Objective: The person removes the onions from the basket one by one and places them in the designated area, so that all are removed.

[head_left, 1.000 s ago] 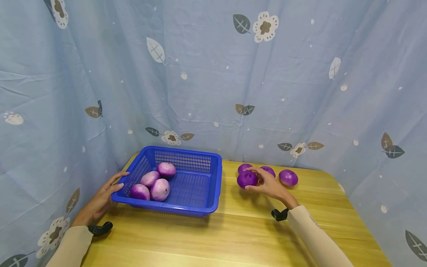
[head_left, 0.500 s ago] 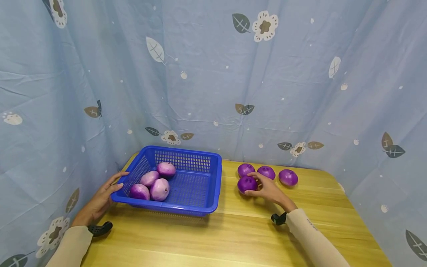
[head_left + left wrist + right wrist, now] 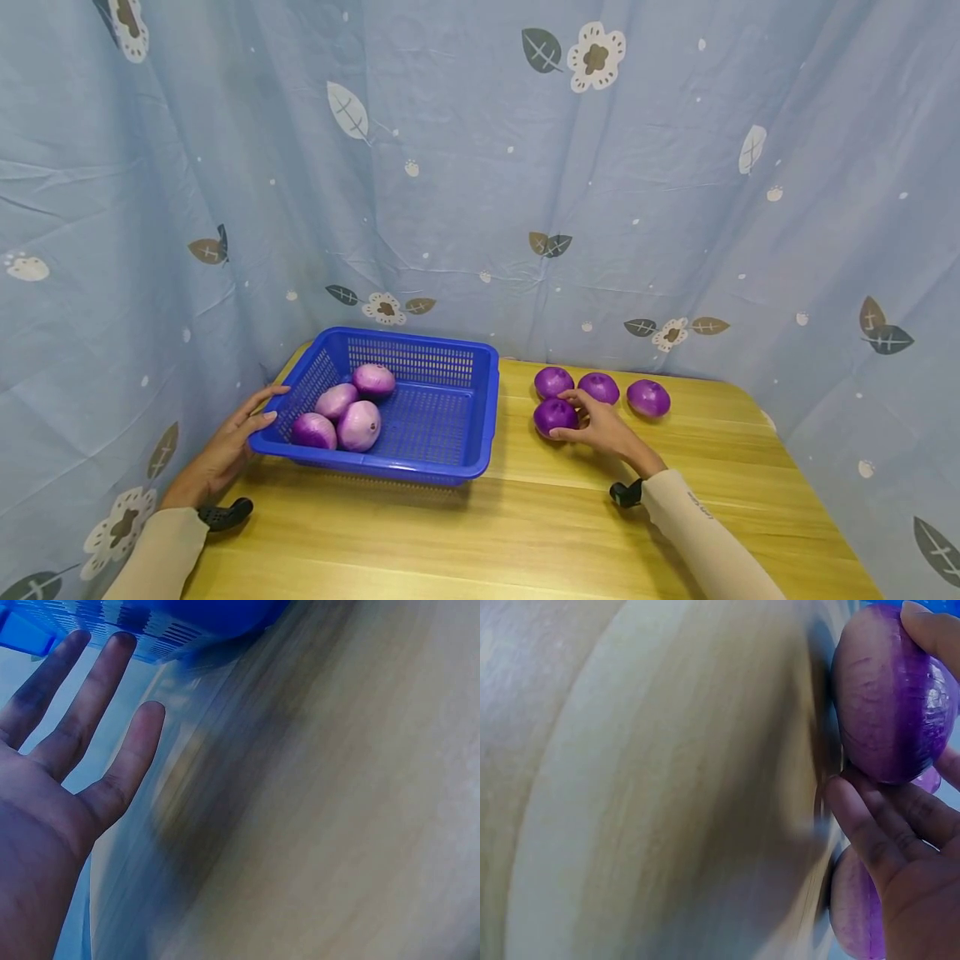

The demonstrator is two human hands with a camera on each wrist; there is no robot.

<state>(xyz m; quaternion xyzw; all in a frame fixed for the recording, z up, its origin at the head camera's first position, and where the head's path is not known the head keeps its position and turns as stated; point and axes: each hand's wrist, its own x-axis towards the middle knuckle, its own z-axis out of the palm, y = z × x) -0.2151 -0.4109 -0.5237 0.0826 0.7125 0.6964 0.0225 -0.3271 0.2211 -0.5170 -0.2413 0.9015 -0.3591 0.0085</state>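
In the head view, my right hand [image 3: 600, 423] holds a purple onion [image 3: 553, 418] between thumb and fingers, and the onion stands on the wooden table. The right wrist view shows that onion [image 3: 889, 697] with its pale pink side facing the camera and the thumb on top. A second onion [image 3: 855, 904] sits behind the palm there. At the left, my left hand [image 3: 228, 446] rests its thumb and a fingertip on the rim of a blue plastic basket [image 3: 412, 465]. Three fingers stretch out straight against its slotted wall in the left wrist view [image 3: 112, 720].
Several pale purple onions [image 3: 359, 426] lie in the left part of the basket. Three more onions stand in a row at the table's back: one left [image 3: 553, 382], one middle [image 3: 598, 388], one right [image 3: 648, 399]. A blue patterned curtain [image 3: 480, 208] closes off the back and sides.
Over the last second my right hand has brought its onion down slightly onto the table, in front of the back row, and still holds it. The left hand and the basket have not moved.
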